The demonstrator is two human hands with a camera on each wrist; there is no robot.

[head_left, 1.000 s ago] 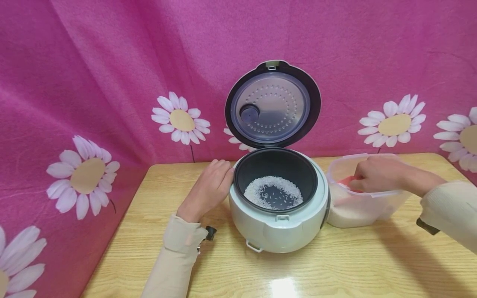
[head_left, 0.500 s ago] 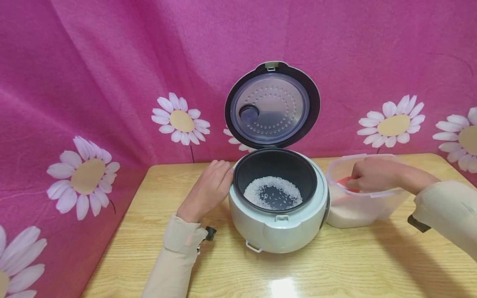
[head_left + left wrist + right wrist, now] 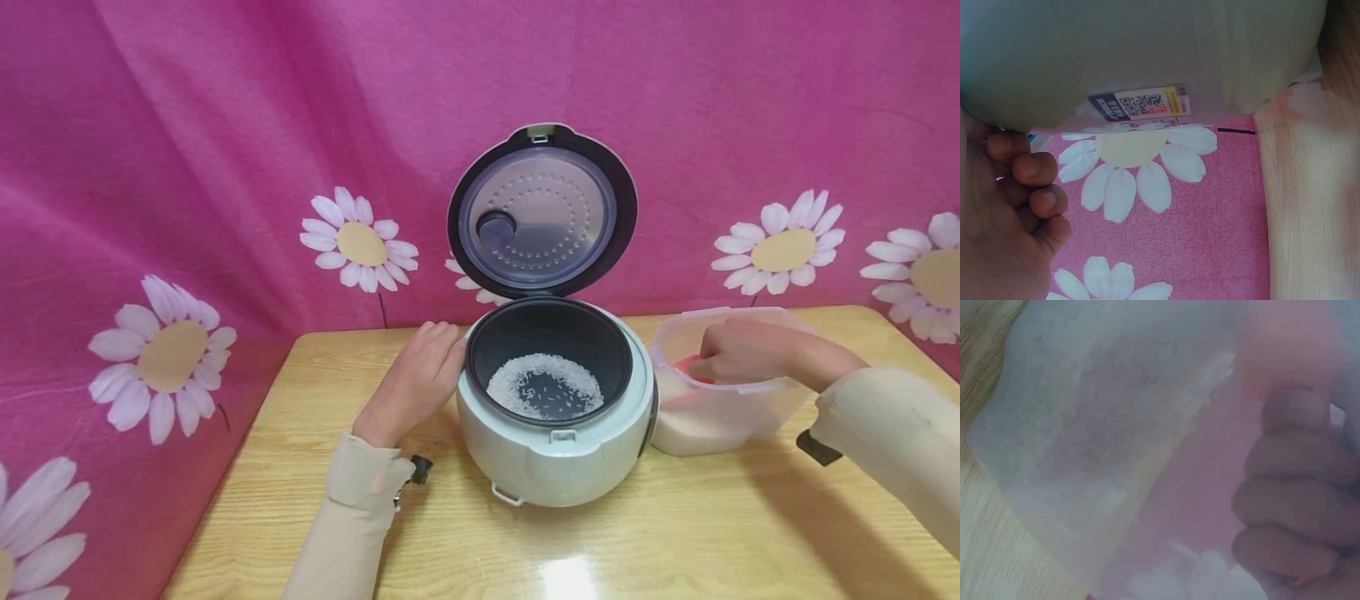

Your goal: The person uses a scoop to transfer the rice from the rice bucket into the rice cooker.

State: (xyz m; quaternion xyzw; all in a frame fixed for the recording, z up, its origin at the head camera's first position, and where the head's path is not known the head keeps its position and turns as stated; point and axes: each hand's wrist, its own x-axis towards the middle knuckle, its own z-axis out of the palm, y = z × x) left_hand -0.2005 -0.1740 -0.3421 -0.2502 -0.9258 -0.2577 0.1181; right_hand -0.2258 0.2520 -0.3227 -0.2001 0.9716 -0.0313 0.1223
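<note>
A white rice cooker (image 3: 555, 467) stands with its lid (image 3: 543, 221) raised. White rice (image 3: 513, 387) lies in a ring in its dark inner pot (image 3: 551, 325). My left hand (image 3: 412, 379) holds the cooker at its left rim; in the left wrist view its fingers (image 3: 1035, 169) curl beside the cooker body (image 3: 1147, 56), and the thumb's contact is hidden there. Inside a translucent plastic bin (image 3: 750, 408), my right hand (image 3: 746, 346) grips a red scoop (image 3: 686, 367), mostly hidden by hand and wall. Rice (image 3: 690, 429) fills the bin's lower part.
The wooden table (image 3: 337, 367) meets a pink cloth (image 3: 375, 108) with printed daisies at the back and left. The bin stands close against the cooker's right side. A front latch (image 3: 507, 494) juts from the cooker's base.
My right hand and forearm shift slightly left within the bin, with the scoop still gripped. The view drifts a little. My left hand stays at the cooker's rim.
</note>
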